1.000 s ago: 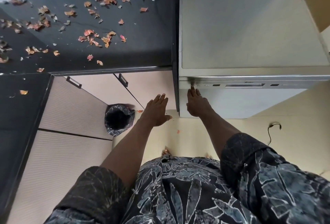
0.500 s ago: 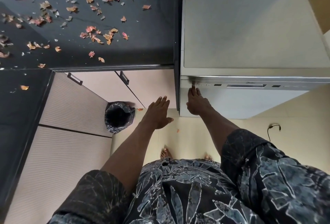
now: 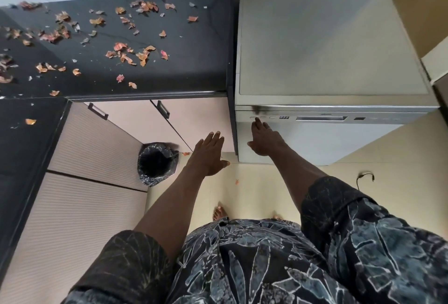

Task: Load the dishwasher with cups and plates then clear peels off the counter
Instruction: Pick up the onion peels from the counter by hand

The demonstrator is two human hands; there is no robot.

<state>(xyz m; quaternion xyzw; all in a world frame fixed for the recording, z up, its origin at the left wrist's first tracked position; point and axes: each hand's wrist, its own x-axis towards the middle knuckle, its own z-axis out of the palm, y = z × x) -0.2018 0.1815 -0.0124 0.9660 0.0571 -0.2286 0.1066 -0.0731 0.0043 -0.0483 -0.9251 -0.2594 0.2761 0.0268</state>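
**Right grip on the dishwasher buttons, peels off to the left**

The right grip [image 3: 265, 141] reaches forward with its fingers straight and close together. Its fingertips [image 3: 255, 123] touch the left end of the control strip [image 3: 315, 118] on the dishwasher [image 3: 339, 44], just left of the small lit display [image 3: 284, 117]. The left grip [image 3: 208, 156] hangs spread and holds nothing. It is in front of the cabinet door [image 3: 201, 119], just beside the machine's left edge.

The door is closed, so what the racks hold is hidden, and no cups or plates show anywhere. This looks like the start of a wash, which would leave the peels as the remaining work.

The peels [image 3: 128, 54] lie scattered across the black counter [image 3: 194, 73], up and to the left of both grips. The left grip is the nearer one. A bin [image 3: 167, 173] with a black liner stands on the floor below the counter's inner corner. Its inside is too dark to tell what it holds. Two scraps lie on the floor [image 3: 242, 197] near it.
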